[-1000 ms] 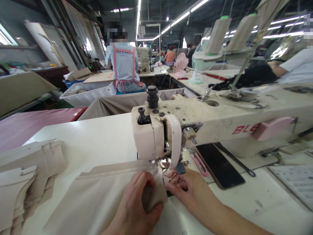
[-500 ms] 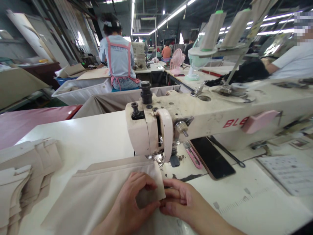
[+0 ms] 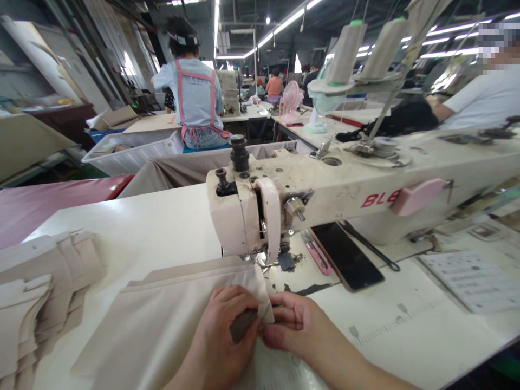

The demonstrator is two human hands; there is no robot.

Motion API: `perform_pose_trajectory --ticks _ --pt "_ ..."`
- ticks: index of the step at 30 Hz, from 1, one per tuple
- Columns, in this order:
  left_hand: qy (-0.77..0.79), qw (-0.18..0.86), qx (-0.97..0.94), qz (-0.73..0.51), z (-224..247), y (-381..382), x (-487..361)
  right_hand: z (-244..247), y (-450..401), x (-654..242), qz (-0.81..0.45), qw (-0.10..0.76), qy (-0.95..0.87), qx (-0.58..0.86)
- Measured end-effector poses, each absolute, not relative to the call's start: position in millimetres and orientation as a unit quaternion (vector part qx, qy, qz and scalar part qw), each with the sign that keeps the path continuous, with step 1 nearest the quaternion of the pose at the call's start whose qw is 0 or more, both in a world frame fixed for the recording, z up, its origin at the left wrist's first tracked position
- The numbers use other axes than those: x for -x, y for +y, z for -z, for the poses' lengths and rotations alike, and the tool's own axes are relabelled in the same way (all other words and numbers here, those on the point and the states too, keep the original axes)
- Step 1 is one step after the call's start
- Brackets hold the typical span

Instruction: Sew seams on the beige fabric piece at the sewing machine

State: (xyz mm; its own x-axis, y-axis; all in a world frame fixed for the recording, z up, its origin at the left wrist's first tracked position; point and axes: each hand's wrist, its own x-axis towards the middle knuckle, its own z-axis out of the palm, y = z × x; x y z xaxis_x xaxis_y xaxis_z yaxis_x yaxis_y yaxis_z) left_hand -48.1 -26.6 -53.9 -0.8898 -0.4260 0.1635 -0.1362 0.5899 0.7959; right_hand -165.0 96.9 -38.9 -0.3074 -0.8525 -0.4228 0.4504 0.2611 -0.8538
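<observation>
A white sewing table (image 3: 142,227) spans the foreground, bare behind the fabric on the left and between the right forearm and a printed sheet (image 3: 467,279) on the right, where its near edge slants across the lower corner. A cream sewing machine (image 3: 345,179) reaches in from the right. Below its head lies a beige fabric panel (image 3: 162,314), its hemmed far edge running to near the presser foot; whether it lies under the foot is unclear. Cut fabric pieces (image 3: 60,271) overlap at far left, apart from the panel. The left hand (image 3: 221,330), curled with palm down, pinches a fold near the panel's right edge between thumb and fingers. The right hand (image 3: 300,325), fingers bent and nearly closed, grips the edge from the other side. A black smartphone (image 3: 347,257) lies beside pink thread snips (image 3: 318,257).
</observation>
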Motion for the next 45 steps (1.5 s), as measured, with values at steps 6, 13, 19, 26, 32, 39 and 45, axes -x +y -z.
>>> perform_pose_trajectory --ticks 6,13,19,26,32,39,45 --pt "-0.911 0.331 -0.059 0.239 67 -9 45 34 95 158 0.548 0.574 0.593 0.137" --pt "-0.898 0.415 0.037 0.140 68 -15 43 30 98 160 0.541 0.593 0.584 0.119" --pt "-0.900 0.412 0.038 0.137 66 -11 45 28 98 161 0.557 0.599 0.565 0.107" --pt "-0.903 0.382 0.039 0.193 66 -14 45 13 99 160 0.582 0.611 0.535 0.034" --pt "-0.904 0.380 0.044 0.192 64 -15 40 35 114 174 0.442 0.289 0.731 0.431" --pt "-0.930 0.266 -0.021 0.251 60 -36 46 39 98 195 0.271 0.024 0.595 0.757" --pt "-0.975 0.136 -0.033 0.173 58 -77 57 40 95 194 0.244 -0.037 0.575 0.780"
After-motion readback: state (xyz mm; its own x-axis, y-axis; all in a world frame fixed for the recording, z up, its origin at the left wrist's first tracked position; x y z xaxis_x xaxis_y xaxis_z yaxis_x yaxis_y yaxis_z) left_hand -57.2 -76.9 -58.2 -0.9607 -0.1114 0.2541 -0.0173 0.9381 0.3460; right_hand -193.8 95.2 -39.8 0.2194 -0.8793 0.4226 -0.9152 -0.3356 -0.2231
